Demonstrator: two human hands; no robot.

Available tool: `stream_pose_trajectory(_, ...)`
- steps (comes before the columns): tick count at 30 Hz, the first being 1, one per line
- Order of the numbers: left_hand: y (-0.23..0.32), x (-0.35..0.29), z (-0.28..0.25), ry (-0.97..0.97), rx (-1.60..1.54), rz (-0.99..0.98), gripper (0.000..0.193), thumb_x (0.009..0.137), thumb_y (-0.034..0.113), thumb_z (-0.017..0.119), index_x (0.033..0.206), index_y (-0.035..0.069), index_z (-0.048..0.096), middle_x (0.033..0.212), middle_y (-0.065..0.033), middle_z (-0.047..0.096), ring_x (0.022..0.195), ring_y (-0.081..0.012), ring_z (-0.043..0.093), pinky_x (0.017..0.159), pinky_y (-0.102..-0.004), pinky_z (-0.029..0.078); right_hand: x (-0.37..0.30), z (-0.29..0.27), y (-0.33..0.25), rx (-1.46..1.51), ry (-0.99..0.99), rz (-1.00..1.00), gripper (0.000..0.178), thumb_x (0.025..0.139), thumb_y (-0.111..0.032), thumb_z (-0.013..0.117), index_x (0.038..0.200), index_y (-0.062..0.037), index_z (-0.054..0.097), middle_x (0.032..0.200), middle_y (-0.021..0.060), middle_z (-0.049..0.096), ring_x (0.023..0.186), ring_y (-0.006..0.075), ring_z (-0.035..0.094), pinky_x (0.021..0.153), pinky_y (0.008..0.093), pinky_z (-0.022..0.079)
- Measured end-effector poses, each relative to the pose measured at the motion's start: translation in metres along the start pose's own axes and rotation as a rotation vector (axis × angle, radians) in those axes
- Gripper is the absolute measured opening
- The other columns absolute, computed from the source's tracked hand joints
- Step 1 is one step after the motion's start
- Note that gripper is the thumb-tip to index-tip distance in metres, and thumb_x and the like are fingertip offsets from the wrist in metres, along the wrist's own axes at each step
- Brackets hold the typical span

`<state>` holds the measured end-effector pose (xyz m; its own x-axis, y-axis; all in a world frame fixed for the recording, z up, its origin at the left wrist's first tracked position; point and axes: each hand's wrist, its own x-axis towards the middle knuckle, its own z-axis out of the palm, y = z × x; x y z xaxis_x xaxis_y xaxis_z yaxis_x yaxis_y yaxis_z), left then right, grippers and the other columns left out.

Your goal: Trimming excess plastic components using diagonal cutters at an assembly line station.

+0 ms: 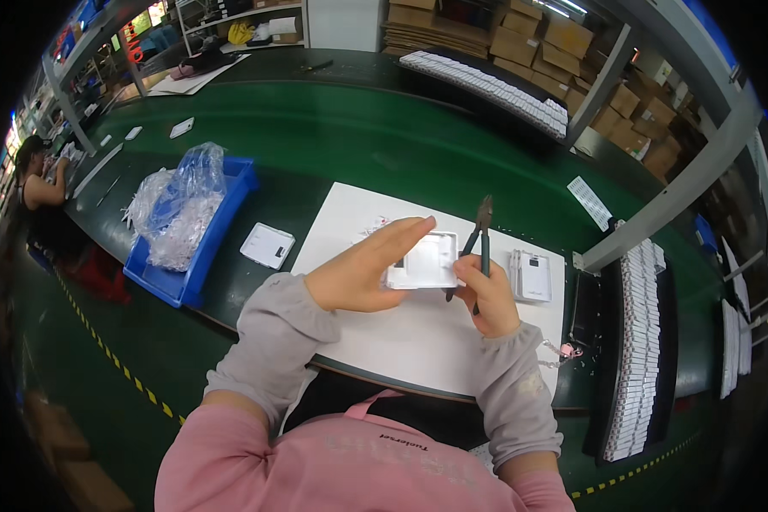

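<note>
A shallow white plastic housing (pixel 431 260) is held above the white work mat, its open inside facing up. My right hand (pixel 489 299) pinches its right edge under the thumb. The same hand also keeps a pair of dark-handled cutting pliers (pixel 484 230), jaws pointing away from me. My left hand (pixel 363 266) lies along the housing's left side, fingers stretched out and thumb apart; whether it bears any weight is hidden. Right of the hands, a small stack of white housings (pixel 533 277) rests on the mat. Another white housing (pixel 267 246) lies left of the mat.
The white mat (pixel 375 337) covers the near bench. A blue bin (pixel 175 290) with clear plastic bags and white parts stands left. Long rows of white pieces lie at right (pixel 636 358) and far back (pixel 486 85). A grey post (pixel 666 192) rises at right; a person (pixel 43 183) sits far left.
</note>
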<state>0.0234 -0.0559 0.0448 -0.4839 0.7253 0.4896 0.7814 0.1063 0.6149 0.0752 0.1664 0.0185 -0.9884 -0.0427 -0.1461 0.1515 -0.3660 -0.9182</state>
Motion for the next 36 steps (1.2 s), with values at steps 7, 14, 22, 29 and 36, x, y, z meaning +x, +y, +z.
stream_pose_trajectory(7,-0.02,0.028,0.042,0.231,-0.776,-0.033,0.117,0.068,0.007,0.079,0.149,0.013,-0.006,0.142,-0.0147,0.035,0.127,-0.0275,0.04,0.104,-0.0403,0.034,0.011,0.002,0.01,0.16,0.025,0.09,0.01,0.083,-0.012,0.06,0.081,-0.0041,0.056,0.085,0.0039,0.058,0.077,0.0151,0.057,0.07,0.0299,0.048)
stream_pose_trajectory(14,-0.071,0.021,0.049,0.882,-1.28,-0.172,0.066,0.089,0.018,0.06,0.142,0.008,0.021,0.134,-0.0181,0.04,0.116,-0.0275,0.048,0.1,-0.0433,0.04,0.03,-0.001,0.039,-0.598,0.083,-0.291,0.018,0.08,-0.014,0.07,0.079,0.0021,0.063,0.088,0.0065,0.054,0.076,0.0175,0.054,0.067,0.0301,0.045)
stream_pose_trajectory(22,-0.084,0.013,0.026,1.067,-1.39,-0.249,0.067,0.09,0.046,0.05,0.135,0.0,0.032,0.139,-0.0228,0.035,0.123,-0.0341,0.042,0.107,-0.0467,0.031,0.037,0.014,0.063,-1.352,0.069,-0.633,0.022,0.066,-0.019,0.076,0.074,-0.0007,0.065,0.091,0.013,0.056,0.082,0.0321,0.054,0.07,0.0421,0.042)
stream_pose_trajectory(29,-0.067,0.015,0.031,0.672,-1.42,-0.621,0.059,0.094,0.043,0.043,0.127,-0.005,0.04,0.124,-0.0253,0.051,0.114,-0.034,0.052,0.099,-0.0454,0.041,0.034,-0.011,0.045,-0.825,0.117,-0.628,0.016,0.071,-0.007,0.073,0.08,0.0022,0.064,0.098,0.0127,0.052,0.086,0.0291,0.054,0.073,0.0367,0.045)
stream_pose_trajectory(36,-0.056,0.018,0.064,0.214,-1.495,-0.564,0.06,0.092,0.036,0.047,0.129,-0.01,0.039,0.129,-0.0235,0.048,0.119,-0.0323,0.05,0.104,-0.0416,0.04,0.038,-0.03,0.045,-1.149,0.347,-0.898,0.012,0.074,-0.007,0.072,0.082,-0.0021,0.066,0.099,0.0115,0.052,0.081,0.0256,0.055,0.067,0.0331,0.045)
